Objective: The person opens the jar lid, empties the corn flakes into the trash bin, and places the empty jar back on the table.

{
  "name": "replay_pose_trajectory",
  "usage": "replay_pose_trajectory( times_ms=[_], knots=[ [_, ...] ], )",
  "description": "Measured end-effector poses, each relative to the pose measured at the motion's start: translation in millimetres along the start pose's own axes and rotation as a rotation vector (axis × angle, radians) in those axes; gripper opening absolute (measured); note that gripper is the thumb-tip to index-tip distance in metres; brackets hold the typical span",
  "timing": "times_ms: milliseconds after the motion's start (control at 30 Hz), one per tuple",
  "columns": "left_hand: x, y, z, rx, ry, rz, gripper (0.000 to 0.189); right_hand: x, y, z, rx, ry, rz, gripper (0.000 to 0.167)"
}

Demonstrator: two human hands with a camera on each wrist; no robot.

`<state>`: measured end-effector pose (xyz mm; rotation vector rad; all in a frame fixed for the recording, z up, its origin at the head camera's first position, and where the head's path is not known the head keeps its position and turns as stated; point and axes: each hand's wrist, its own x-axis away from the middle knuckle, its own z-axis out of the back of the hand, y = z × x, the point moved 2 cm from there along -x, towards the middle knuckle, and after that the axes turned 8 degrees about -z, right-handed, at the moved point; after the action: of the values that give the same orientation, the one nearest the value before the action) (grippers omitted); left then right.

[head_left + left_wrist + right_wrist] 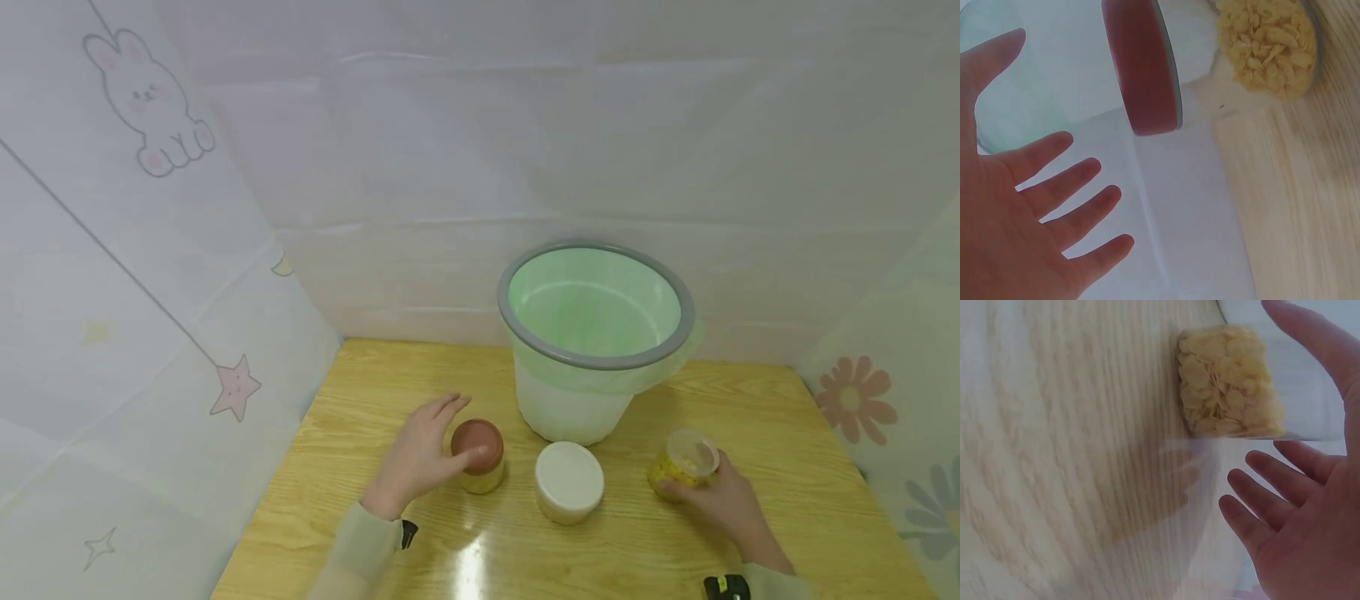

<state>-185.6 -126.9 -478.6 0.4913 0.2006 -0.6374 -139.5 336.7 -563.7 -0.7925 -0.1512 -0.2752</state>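
My left hand (420,458) is spread beside a jar with a reddish-brown lid (477,447). In the left wrist view a gap shows between the fingers (1094,206) and that lid (1144,69); pale yellow flakes (1269,47) lie at the jar's bottom. On the right, my right hand (723,500) is around a clear tub (690,454) of yellow flakes, thumb on one side and fingers on the other. Its fingers (1272,494) look nearly straight in the right wrist view, close to the tub's wall; whether they touch it is unclear.
A white-lidded round tub (569,482) stands between the hands. Behind it is a white bucket (573,408) with a grey rim and a pale green liner. The wooden table (360,392) meets patterned sheets at the back and sides.
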Motion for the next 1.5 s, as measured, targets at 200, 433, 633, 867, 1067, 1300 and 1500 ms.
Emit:
replay_pose_trajectory(
  times_ms=[200,433,633,867,1067,1300,1500],
  knots=[
    [1.9,5.7,-4.7,0.018,0.019,-0.018,0.081,1.5,0.6,-8.6,0.003,0.017,0.011,0.089],
    [-0.4,11.2,-0.5,0.018,0.029,-0.029,0.08,7.4,-14.6,-4.9,-0.011,0.084,0.064,0.086],
    [-2.7,18.9,4.9,0.03,0.044,-0.06,0.079,18.7,-39.8,2.5,-0.012,0.132,0.129,0.086],
    [-4.7,25.3,7.4,0.052,0.083,-0.097,0.079,30.5,-68.3,12.3,-0.03,0.181,0.2,0.08],
    [-6.3,32.6,10.7,0.082,0.093,-0.11,0.079,40.8,-90.6,16.5,-0.056,0.222,0.273,0.074],
    [-10.6,48.4,19.2,0.122,0.12,-0.168,0.08,53.1,-119.6,9.3,-0.107,0.246,0.375,0.062],
    [-18.6,69.3,32.5,0.202,0.177,-0.287,0.079,62.1,-144.0,-6.0,-0.154,0.222,0.5,0.06]
  ],
)
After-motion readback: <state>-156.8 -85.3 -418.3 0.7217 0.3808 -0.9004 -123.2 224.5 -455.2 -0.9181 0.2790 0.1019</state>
